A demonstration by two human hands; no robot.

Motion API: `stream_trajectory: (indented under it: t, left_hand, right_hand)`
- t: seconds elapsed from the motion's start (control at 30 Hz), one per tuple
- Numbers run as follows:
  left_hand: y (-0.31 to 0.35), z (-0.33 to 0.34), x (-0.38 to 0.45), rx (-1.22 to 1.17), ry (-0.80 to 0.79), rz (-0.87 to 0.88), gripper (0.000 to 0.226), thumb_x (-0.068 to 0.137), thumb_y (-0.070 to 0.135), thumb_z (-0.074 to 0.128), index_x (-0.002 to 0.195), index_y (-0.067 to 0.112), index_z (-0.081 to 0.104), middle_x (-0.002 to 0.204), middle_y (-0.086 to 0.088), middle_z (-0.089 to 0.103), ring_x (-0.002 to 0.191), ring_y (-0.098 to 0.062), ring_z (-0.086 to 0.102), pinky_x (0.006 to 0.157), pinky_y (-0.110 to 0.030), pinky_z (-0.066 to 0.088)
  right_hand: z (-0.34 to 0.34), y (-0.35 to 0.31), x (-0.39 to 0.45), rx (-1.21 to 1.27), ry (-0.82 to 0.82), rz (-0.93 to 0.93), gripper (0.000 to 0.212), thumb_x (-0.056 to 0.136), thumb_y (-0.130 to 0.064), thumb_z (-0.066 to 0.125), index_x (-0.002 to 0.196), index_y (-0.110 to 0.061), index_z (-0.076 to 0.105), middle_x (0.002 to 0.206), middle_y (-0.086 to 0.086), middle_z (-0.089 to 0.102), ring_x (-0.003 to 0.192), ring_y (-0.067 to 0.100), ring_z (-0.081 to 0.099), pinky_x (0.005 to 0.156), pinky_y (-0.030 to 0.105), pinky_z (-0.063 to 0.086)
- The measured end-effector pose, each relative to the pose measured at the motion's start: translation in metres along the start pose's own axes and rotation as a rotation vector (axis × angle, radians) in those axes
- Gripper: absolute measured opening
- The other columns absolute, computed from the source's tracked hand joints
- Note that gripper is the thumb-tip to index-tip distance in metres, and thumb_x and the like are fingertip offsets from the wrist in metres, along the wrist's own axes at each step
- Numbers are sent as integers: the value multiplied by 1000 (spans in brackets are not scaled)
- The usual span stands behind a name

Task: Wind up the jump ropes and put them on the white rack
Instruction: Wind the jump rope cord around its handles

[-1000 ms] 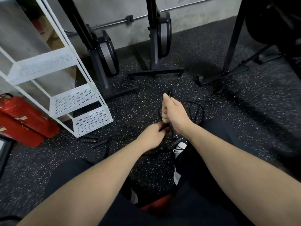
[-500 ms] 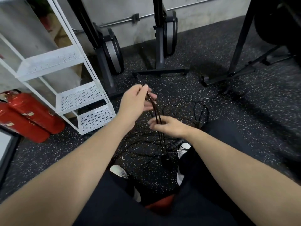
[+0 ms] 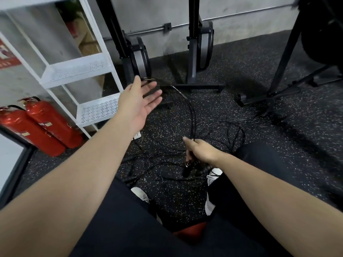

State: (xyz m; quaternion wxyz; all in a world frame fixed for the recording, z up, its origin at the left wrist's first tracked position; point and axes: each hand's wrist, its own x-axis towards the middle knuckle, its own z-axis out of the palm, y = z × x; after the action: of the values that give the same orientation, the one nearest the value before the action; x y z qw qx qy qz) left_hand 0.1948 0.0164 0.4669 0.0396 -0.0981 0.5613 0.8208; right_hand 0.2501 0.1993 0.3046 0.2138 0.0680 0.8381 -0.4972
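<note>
Gripping the paired handles point(image 3: 189, 164) of one jump rope point(image 3: 191, 112) in the right hand point(image 3: 202, 153), fingers curled round them just above the floor point(image 3: 259, 127), with the handle ends poking out below the fist; holding both handles together looks meant to anchor the rope so its doubled length can be looped neatly. Rising from that fist in an arc toward the left hand point(image 3: 141, 102), two strands side by side, ending near the spread fingertips. Left hand flat and wide open, palm turned inward, gripping nothing; whether the rope's far loop touches the fingers cannot be told, though the pose suggests a span being measured out for the next wind. Beneath and beyond the right hand, a tangle of further ropes point(image 3: 185, 156) sprawled loose on the floor, not yet wound. Left of the left hand, the white rack point(image 3: 78, 69), its perforated shelves bare of rope, close enough for a short reach. Further left, two red fire extinguishers point(image 3: 40, 125) on the floor.
</note>
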Motion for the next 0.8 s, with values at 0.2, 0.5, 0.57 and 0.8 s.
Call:
stream_trajectory:
  t: [0.2,0.5,0.57,0.8]
  left_hand:
    - [-38,-34,7,54,-2,-185,17,107,19,54,123,16,56,118,-8,75,101,-28,76,79,-37,63]
    - [-127,-31,-39,565,-269,-284,62,87,70,56,123,21,66,114,1,77,108,-18,72,106,-42,49]
    - [-143,-35,-47,604,-313,-251,64,79,80,58,118,31,69,116,11,75,115,-10,66,113,-42,40]
    - [-167,-41,-61,722,-406,-147,67,84,27,84,135,41,42,119,17,65,109,0,61,87,-13,43]
  right_hand:
    - [3,-15,3,527,110,-117,54,106,-47,43,57,-26,35,56,-4,30,56,16,33,67,34,37]
    - [13,-33,-14,888,-43,-111,54,108,-43,38,60,-19,30,57,-1,22,55,16,20,56,30,25]
    - [10,-37,-16,1042,-48,-103,54,108,-44,39,61,-19,30,58,-2,22,56,16,20,57,30,24]
    - [-2,-38,-18,1543,-104,-130,51,107,-45,38,63,-24,24,57,-7,13,52,11,15,46,26,26]
